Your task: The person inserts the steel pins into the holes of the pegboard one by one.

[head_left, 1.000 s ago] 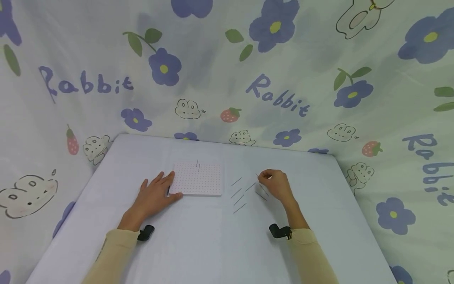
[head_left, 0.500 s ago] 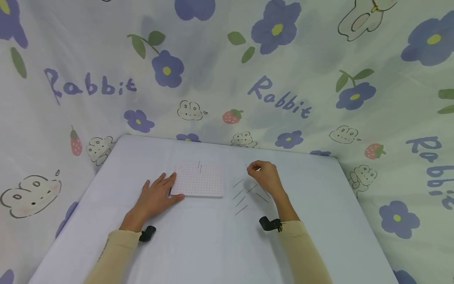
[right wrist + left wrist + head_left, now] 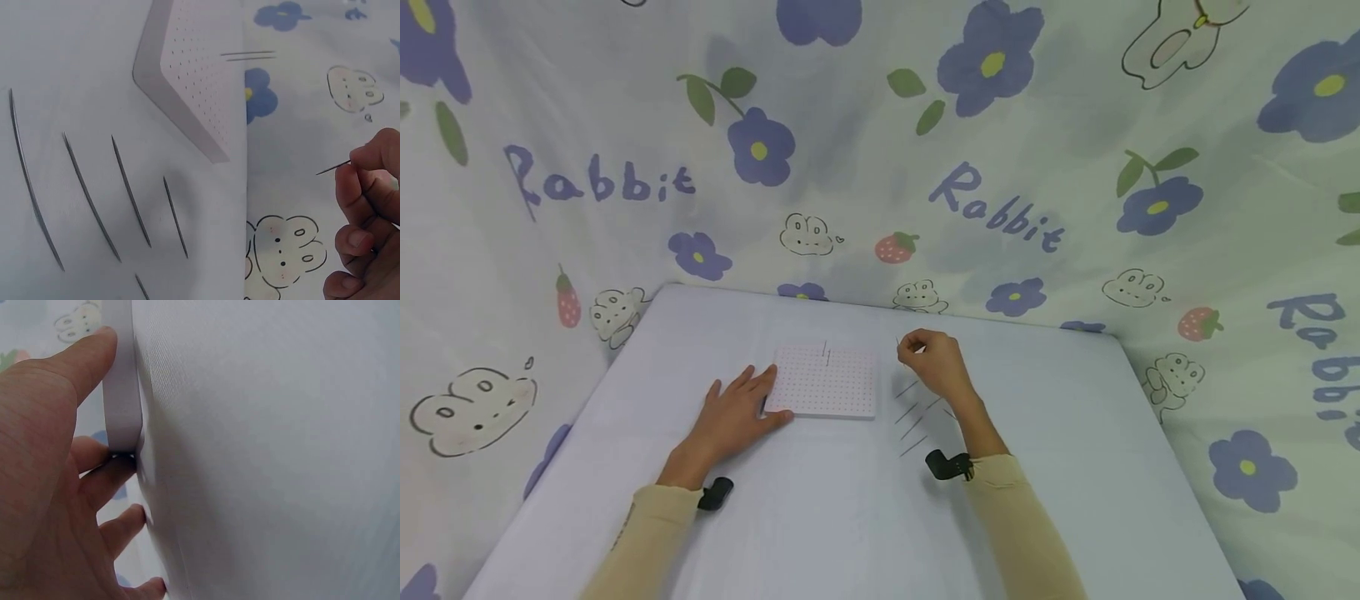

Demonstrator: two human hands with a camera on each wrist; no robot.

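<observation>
A white board with a grid of small holes lies on the table. Two thin needles stand upright in it near its far edge. My left hand, fingers spread, rests at the board's left side; in the left wrist view its thumb lies along the front side and other fingers touch the corner and table. Right of the board, my right hand is raised above the table. Thumb and index finger pinch a needle, its point sticking out toward the board; the remaining fingers are curled.
Several needles lie slanted on the table right of the board, some partly behind the right forearm. The white table ends at a curtain printed with flowers and rabbits. Each wrist carries a small black camera.
My right hand has moved left and away from me, carrying the pinched needle from above the lying needles toward the board. My left hand stays on the board. The head view has shifted slightly.
</observation>
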